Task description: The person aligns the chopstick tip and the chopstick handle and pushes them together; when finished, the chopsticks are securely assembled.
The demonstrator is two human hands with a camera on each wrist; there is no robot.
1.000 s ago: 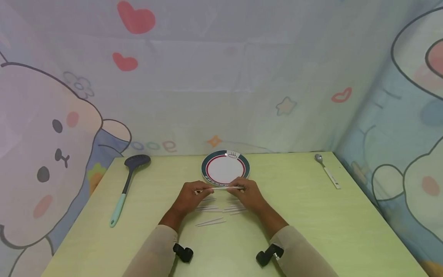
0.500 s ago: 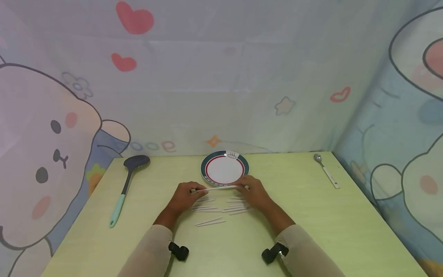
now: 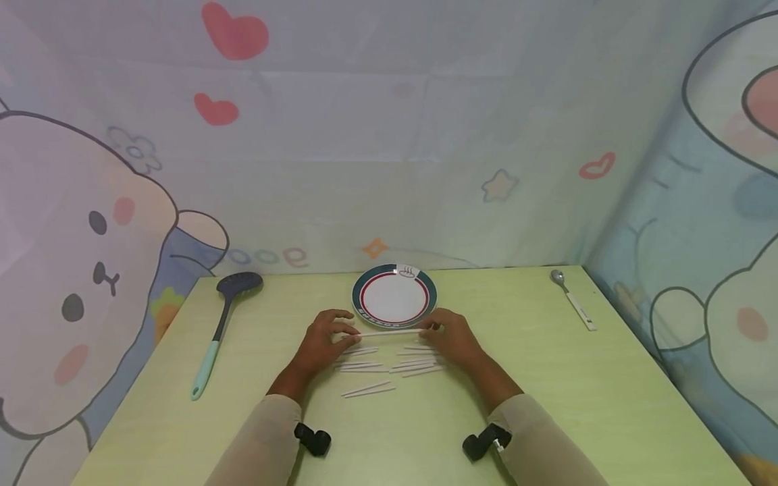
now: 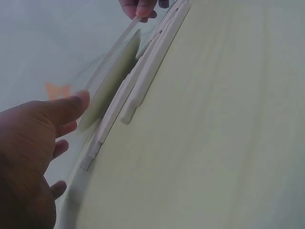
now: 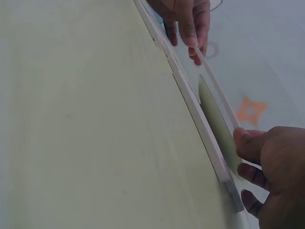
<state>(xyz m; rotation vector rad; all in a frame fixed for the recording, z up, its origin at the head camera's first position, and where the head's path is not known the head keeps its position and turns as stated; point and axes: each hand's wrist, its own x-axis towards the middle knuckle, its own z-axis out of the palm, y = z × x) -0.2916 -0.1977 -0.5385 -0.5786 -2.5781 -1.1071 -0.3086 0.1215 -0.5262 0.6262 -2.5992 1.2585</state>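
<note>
Between both hands, a thin white stick (image 3: 390, 332) is held level by its two ends, just in front of the plate (image 3: 395, 298). My left hand (image 3: 321, 343) pinches the left end between thumb and finger, its other fingers spread. At the opposite end, thumb and fingers of my right hand (image 3: 452, 339) pinch the stick. Both wrist views show the held stick (image 4: 107, 59) raised above the table. Below the hands lie more white sticks: a left group (image 3: 360, 366), a right group (image 3: 419, 368) and a nearer pair (image 3: 368, 389).
A slotted turner (image 3: 226, 317) with a mint handle lies at the table's left. On the right is a spoon (image 3: 574, 300) with a white handle. A cartoon-printed cloth (image 3: 365, 135) hangs behind the table (image 3: 510, 364).
My hands have moved apart, each sliding outward along the stick, so more of it shows between them. The left hand's fingers have spread. The loose sticks lie as before.
</note>
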